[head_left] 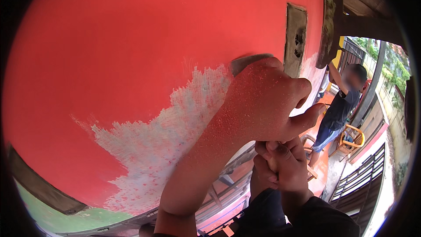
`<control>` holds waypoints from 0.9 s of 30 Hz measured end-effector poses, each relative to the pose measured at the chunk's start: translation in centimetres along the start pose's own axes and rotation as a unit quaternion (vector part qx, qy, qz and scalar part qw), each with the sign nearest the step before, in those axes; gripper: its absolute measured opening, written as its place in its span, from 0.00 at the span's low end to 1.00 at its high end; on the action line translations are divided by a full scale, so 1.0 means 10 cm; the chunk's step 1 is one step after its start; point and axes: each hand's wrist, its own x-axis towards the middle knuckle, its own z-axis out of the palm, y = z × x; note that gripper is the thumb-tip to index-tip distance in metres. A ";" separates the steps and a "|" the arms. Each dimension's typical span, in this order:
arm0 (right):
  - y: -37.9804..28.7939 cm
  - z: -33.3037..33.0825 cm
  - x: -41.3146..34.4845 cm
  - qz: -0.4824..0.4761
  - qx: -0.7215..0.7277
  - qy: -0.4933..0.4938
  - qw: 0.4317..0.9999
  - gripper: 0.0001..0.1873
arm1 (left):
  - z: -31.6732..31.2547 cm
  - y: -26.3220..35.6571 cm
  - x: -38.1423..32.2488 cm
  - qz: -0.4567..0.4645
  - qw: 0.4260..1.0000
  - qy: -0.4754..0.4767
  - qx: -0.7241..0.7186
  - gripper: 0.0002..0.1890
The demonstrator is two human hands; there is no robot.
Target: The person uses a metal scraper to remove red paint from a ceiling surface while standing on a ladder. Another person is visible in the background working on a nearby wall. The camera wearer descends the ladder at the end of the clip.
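Note:
A red-painted wall (131, 46) fills most of the view, with a ragged pale scraped patch (154, 151) below the paint. Against the red paint, just above that patch, lies the metal blade of a scraper (243, 63). My left hand (266, 102), speckled with red paint dust, covers most of the blade; its fingers curl over the tool and its thumb sticks out to the right. Lower down, my right hand (289, 163) is closed around a pale piece, apparently the scraper's handle. My left hand hides the tool between blade and handle.
A rectangular bare recess (296, 39) and a dark wooden beam (329, 23) border the work area. To the right stands a person (342, 105) with a raised arm, near a wooden chair (357, 140). Green paint (65, 200) covers the lower left.

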 end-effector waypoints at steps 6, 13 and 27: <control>0.00 0.03 0.02 0.032 0.039 0.000 0.999 0.09 | -0.02 0.01 0.00 0.011 0.998 -0.056 0.027 0.18; 0.02 0.06 0.00 0.016 0.059 -0.020 0.998 0.09 | 0.00 0.00 -0.02 0.007 0.998 -0.059 -0.017 0.20; 0.02 -0.02 0.05 -0.007 0.032 -0.053 0.998 0.09 | 0.00 -0.01 0.03 0.012 0.999 -0.015 0.038 0.19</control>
